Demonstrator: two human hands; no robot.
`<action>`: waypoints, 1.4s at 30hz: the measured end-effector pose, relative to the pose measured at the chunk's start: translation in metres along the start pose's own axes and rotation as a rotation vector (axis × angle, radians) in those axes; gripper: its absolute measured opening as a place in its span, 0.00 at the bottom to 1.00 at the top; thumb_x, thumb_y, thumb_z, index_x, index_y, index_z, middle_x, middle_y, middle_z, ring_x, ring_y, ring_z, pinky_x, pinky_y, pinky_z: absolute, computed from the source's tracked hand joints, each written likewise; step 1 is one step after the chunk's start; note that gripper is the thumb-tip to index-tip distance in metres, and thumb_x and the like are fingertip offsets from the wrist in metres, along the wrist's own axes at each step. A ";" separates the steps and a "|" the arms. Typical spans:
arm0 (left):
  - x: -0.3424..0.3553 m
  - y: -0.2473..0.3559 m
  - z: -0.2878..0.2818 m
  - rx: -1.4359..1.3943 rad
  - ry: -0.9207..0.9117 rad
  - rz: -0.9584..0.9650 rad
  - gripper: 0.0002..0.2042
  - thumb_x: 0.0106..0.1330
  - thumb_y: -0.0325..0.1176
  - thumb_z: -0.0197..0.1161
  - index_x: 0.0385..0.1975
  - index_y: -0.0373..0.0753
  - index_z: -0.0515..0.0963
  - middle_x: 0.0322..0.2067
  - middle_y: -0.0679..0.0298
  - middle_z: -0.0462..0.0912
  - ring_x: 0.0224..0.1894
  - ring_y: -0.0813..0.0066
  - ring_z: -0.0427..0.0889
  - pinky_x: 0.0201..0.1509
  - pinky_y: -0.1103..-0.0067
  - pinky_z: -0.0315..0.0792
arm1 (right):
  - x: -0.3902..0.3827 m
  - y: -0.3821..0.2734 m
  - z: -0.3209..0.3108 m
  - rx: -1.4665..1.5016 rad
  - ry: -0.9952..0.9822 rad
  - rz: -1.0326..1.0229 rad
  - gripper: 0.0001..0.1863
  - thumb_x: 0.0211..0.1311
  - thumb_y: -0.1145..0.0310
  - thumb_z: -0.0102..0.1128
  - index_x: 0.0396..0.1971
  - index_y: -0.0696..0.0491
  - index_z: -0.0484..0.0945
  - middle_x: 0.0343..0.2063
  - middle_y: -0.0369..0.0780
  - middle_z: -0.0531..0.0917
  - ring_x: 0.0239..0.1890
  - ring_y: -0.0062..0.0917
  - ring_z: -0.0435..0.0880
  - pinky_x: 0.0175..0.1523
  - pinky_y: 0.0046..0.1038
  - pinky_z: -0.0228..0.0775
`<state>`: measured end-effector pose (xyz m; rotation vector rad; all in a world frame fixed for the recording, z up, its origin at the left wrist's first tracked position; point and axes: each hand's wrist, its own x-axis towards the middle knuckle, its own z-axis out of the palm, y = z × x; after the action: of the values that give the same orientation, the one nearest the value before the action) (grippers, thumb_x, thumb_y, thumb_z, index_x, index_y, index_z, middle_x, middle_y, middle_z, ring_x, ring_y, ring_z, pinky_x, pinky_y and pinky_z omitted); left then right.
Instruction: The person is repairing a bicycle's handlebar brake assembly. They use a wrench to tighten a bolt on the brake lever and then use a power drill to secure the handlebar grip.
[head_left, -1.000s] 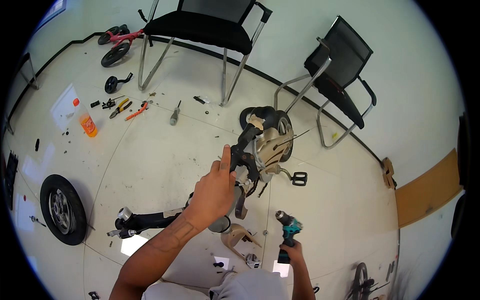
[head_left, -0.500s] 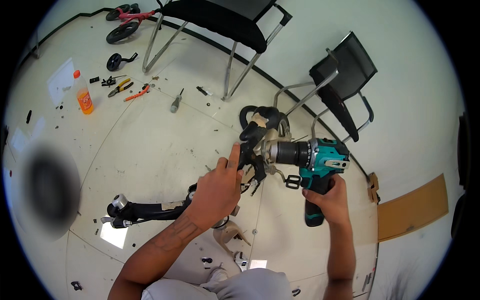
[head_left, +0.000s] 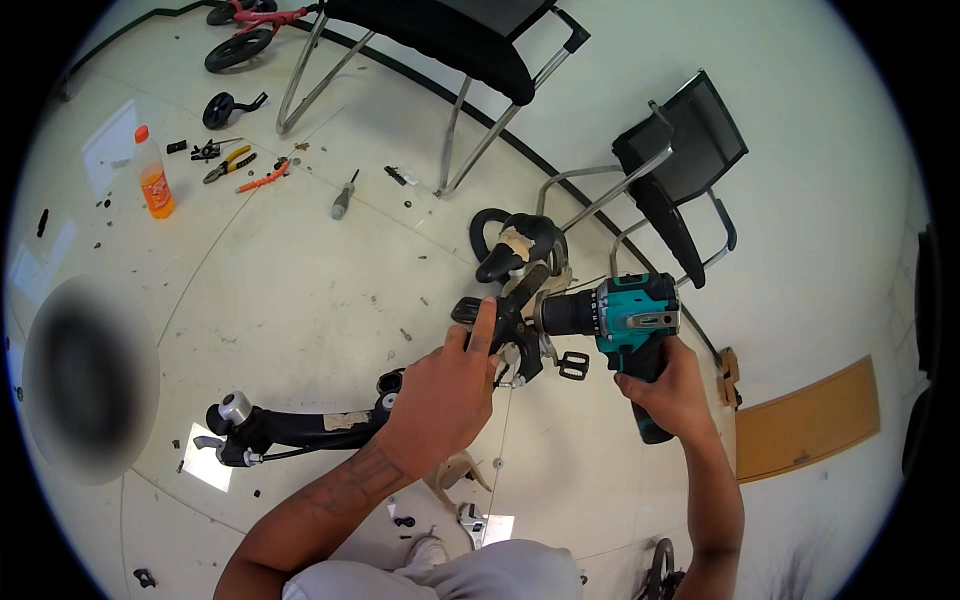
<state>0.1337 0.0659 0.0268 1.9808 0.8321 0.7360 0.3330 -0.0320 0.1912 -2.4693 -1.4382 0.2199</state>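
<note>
A small black bicycle stands before me, its worn saddle [head_left: 518, 243] with peeling cover pointing away. My left hand [head_left: 440, 400] grips the black bicycle frame [head_left: 510, 325] below the saddle, index finger stretched along it; some fingers are hidden behind the hand. The handlebar end [head_left: 300, 428] reaches out to the left. In my right hand [head_left: 672, 392] is a teal and black cordless drill [head_left: 640, 315], held by its handle. Its chuck points left at the frame by the crank; the bit's tip cannot be made out. Beneath the chuck is a pedal [head_left: 574, 366].
On the floor at far left lie an orange drink bottle [head_left: 156, 185], pliers [head_left: 230, 164], a screwdriver [head_left: 344, 197], a training wheel [head_left: 225, 108] and scattered small parts. Two black chairs [head_left: 430, 50] stand ahead. A brown panel [head_left: 808, 420] leans at the right wall.
The drill has shifted slightly left, and my right forearm has swung outward. The bicycle frame has turned a little, showing more of the black part beside my left index finger.
</note>
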 end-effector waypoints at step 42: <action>0.009 -0.007 0.007 -0.114 -0.003 0.028 0.29 0.73 0.30 0.49 0.72 0.30 0.51 0.38 0.46 0.74 0.31 0.46 0.78 0.37 0.58 0.73 | 0.052 -0.036 -0.036 -0.666 0.030 -0.819 0.28 0.46 0.75 0.73 0.50 0.59 0.73 0.39 0.46 0.80 0.44 0.44 0.78 0.51 0.39 0.69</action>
<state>0.1422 0.0731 0.0190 1.8947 0.7449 0.7798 0.3388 0.0240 0.2369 -1.9965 -2.6663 -0.5370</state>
